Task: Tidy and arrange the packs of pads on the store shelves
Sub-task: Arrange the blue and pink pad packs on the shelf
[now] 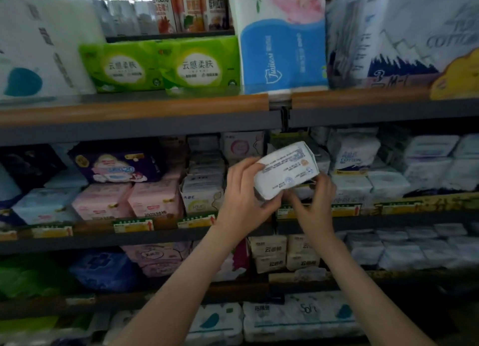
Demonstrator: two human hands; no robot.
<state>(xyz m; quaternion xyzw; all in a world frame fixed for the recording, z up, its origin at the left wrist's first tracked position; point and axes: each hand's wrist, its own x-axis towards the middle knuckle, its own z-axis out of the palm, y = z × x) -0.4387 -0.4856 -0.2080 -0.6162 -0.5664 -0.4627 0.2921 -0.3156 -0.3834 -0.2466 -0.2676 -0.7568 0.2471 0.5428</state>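
Observation:
A white pack of pads (286, 168) with small printed text is held tilted in front of the middle shelf (145, 235). My left hand (242, 198) grips its lower left end, thumb on top and fingers underneath. My right hand (315, 203) holds the pack's lower right edge with curled fingers from below. Behind the pack, white packs of pads (353, 155) stand in rows on the same shelf. Pink packs (155, 199) and a dark purple pack (118, 163) sit to the left.
The upper shelf (134, 111) carries green tissue packs (199, 64), a tall blue and white roll pack (283, 52) and large white packs (420, 34). Lower shelves hold beige packs (269, 252), white packs (404, 247) and tissue bundles (298, 317). Price tags (133, 226) line the shelf edges.

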